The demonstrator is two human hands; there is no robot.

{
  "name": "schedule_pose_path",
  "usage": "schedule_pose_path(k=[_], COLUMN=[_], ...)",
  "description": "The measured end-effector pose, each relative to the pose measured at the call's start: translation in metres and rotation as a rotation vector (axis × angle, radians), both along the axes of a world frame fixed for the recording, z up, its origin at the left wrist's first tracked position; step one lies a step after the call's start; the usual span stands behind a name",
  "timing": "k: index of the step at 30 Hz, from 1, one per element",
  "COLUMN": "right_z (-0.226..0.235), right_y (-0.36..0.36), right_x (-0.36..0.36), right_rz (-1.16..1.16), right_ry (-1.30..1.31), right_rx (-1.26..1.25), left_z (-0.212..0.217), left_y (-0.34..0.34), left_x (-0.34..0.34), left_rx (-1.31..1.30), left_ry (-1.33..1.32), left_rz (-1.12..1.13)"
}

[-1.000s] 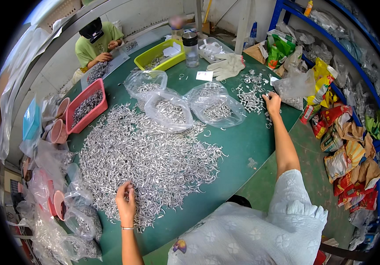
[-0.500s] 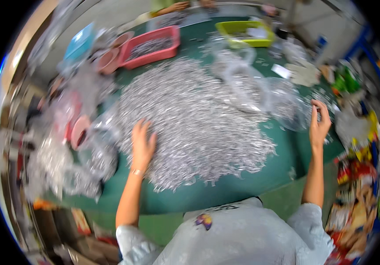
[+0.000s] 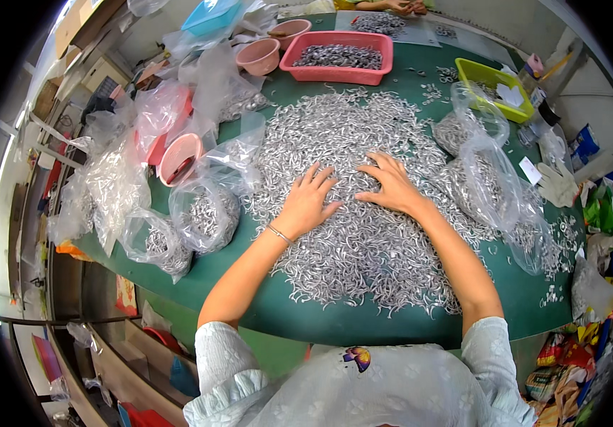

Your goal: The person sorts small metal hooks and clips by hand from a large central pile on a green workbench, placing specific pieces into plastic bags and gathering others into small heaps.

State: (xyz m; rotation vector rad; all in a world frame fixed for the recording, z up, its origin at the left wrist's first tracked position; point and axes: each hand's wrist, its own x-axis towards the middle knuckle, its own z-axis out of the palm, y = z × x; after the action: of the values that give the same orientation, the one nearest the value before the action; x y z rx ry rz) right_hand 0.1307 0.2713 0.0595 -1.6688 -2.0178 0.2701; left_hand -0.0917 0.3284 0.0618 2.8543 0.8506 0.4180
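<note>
Both hands lie flat on a big heap of small silver metal pieces [image 3: 349,178] spread over the middle of the green bench [image 3: 249,299]. The left hand [image 3: 306,203] rests palm down on the heap, its fingers [image 3: 315,176] spread wide and holding nothing. The right hand [image 3: 389,186] sits just beside it on the heap, fingers [image 3: 372,171] also spread and pressed onto the pieces, gripping nothing. Left of the heap stand clear plastic bags [image 3: 203,213] partly filled with the same pieces, and a pink bowl [image 3: 180,158]. Beyond the heap sits a red tray [image 3: 340,58] of darker pieces. Right of the heap are more clear bags [image 3: 495,188] and a yellow-green tray [image 3: 495,85].
</note>
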Motion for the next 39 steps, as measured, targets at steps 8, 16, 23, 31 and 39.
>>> schedule_pose_path(k=[8, 16, 23, 31, 39], right_z=[0.008, 0.004, 0.022, 0.001, 0.015], right_y=[-0.034, -0.086, -0.069, -0.048, -0.093], right_x=[0.007, 0.039, 0.034, 0.024, 0.046], right_rz=[0.030, 0.043, -0.036, 0.084, -0.240], right_ry=[0.031, 0.048, 0.096, -0.013, 0.268], right_rx=[0.061, 0.122, 0.174, 0.153, 0.102], left_z=[0.001, 0.006, -0.003, 0.002, 0.001], left_y=[-0.003, 0.001, -0.014, -0.030, -0.032], left_x=[-0.029, -0.067, -0.078, -0.065, -0.082], left_rx=[-0.093, -0.102, -0.136, -0.057, -0.002], left_ry=[-0.175, -0.149, -0.163, -0.110, -0.178], left_rz=[0.096, 0.237, 0.335, 0.289, 0.238])
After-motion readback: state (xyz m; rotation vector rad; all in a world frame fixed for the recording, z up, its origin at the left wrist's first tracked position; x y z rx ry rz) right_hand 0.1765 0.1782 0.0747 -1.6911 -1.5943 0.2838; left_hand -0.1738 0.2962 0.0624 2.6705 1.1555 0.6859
